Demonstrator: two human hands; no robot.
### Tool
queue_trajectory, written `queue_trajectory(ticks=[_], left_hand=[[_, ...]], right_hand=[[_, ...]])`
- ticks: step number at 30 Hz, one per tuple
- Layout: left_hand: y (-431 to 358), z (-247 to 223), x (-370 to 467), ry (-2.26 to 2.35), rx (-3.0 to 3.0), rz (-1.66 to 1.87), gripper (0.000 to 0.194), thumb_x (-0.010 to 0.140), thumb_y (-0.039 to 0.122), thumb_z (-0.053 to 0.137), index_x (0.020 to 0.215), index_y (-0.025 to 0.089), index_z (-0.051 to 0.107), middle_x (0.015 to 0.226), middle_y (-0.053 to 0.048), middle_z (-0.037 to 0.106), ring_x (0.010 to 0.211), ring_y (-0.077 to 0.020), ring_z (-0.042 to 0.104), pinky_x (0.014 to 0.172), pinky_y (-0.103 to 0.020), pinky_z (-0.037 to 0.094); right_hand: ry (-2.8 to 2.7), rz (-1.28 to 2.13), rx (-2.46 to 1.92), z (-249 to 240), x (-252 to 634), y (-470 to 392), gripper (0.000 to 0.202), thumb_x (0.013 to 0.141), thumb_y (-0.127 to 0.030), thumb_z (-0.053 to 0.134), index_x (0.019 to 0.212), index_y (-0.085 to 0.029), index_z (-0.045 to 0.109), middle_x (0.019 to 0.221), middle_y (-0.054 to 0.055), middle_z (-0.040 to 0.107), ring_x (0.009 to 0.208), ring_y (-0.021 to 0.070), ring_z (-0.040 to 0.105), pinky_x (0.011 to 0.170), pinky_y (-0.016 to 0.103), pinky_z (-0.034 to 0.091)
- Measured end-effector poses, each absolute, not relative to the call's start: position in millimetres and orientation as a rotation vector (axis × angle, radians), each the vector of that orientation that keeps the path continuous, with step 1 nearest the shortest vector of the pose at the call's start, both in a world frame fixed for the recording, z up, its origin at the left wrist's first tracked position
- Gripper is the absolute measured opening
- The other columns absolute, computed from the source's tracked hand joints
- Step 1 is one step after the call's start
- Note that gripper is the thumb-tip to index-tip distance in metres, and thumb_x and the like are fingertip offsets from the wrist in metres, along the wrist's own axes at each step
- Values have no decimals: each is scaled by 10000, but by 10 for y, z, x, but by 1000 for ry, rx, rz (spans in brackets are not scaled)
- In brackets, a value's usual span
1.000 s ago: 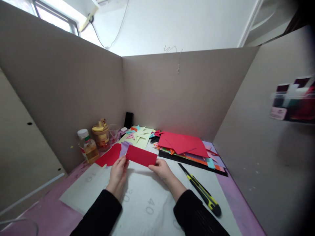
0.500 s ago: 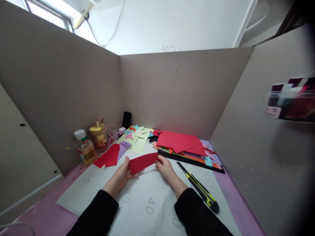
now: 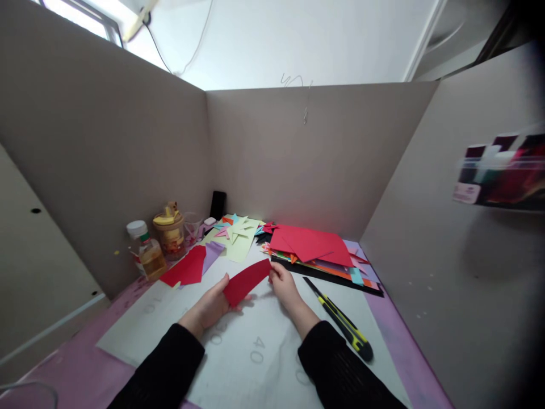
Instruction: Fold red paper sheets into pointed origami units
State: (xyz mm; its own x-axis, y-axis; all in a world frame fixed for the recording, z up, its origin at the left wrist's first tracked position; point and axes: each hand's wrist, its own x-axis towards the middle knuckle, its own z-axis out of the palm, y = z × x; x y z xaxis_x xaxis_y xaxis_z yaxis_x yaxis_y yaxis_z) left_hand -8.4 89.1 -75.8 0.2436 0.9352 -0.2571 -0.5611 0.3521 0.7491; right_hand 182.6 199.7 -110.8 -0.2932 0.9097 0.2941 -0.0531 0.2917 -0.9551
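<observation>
Red strip gripped between left hand and right hand, bowed, looks unfinished; folded stars, seemingly done, lie beyond the grip.

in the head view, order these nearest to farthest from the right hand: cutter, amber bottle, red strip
1. Red strip: touching, its right end pinched by the right hand.
2. Cutter: just to that hand's right.
3. Amber bottle: farthest, well over to the left.

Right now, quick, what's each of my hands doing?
Left hand: holding the red paper strip by its left end.
Right hand: closed, pinching its right end.
</observation>
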Motion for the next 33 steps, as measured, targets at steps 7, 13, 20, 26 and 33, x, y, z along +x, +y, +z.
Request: queue_trajectory(ticks=[7, 13, 20, 26, 33], left_hand=[[898, -780, -18, 908, 768, 1206, 597, 871, 458, 481, 1359, 119, 411, 1308, -185, 548, 1063, -313, 615, 690, -314, 498], [903, -871, 76, 1328, 1597, 1284, 572, 880, 441, 497, 1390, 196, 415, 1467, -108, 378, 1331, -272, 352, 1107, -413, 276], [927, -964, 94, 1285, 1800, 1278, 551, 926, 434, 412, 1426, 211, 360, 1461, -102, 381, 1350, -265, 326, 1140, -437, 238], [900, -929, 125, 1248, 1671, 1287, 586, 920, 454, 433, 1439, 201, 333, 1481, -102, 357, 1360, -269, 316, 1144, -434, 226], [841, -773, 215, 1122, 1594, 1338, 567, 907, 417, 487, 1416, 196, 371, 1439, -109, 429, 1330, -278, 373, 1123, -434, 273]], right_hand=[[-1381, 1287, -818, -1143, 1708, 1906, 511, 800, -360, 567, 1285, -223, 481, 1042, 72, 572, 722, 144, 570, 644, 280, 483], [-1268, 1688, -544, -1095, 1472, 1608, 811, 730, -415, 728, 1389, -249, 285, 1263, 131, 516, 1089, 253, 569, 870, 388, 485], [-1264, 1664, -486, -1052, 1470, 1548, 757, 722, -365, 756, 1342, -262, 336, 1228, 105, 543, 1082, 242, 566, 913, 398, 466], [-1266, 1666, -465, -1075, 1496, 1569, 760, 713, -367, 763, 1344, -272, 351, 1235, 104, 536, 1054, 239, 578, 887, 398, 479], [-1257, 1647, -503, -978, 1506, 1537, 705, 697, -368, 761, 1297, -243, 414, 1176, 96, 584, 1016, 234, 598, 880, 394, 481]])
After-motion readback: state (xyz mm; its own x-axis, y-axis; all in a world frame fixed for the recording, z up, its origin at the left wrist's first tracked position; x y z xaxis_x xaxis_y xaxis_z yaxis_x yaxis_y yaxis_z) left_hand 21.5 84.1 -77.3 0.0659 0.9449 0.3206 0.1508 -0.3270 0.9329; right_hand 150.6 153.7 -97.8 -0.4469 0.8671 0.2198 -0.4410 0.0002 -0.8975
